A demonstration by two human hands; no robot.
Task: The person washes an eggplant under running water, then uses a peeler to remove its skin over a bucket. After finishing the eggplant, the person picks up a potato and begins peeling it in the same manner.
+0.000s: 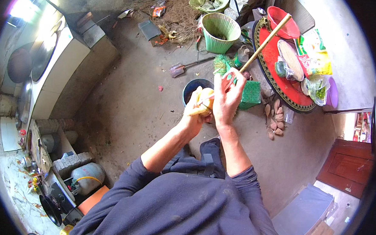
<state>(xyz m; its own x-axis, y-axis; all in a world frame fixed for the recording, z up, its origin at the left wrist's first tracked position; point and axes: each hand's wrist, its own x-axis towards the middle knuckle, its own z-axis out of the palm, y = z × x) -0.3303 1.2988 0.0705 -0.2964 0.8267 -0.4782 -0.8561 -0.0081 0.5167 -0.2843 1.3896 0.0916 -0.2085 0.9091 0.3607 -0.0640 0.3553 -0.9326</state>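
Note:
Near the middle of the head view, my left hand (193,116) is closed around a pale yellow, rounded fruit or vegetable (207,101), with a strip of peel hanging over the fingers. My right hand (228,95) grips a tool with a long wooden handle (267,42) that slants up to the right; its working end, against the yellow piece, is mostly hidden by the fingers. Beneath my hands a dark bucket (189,85) stands on the floor, partly covered by them.
A green woven basket (251,92) and loose sweet potatoes (275,120) lie right of my hands. Beyond are a red round tabletop (281,79) with bagged food, a green plastic basket (219,44) and a small shovel (177,70). A gas cylinder (87,177) stands lower left.

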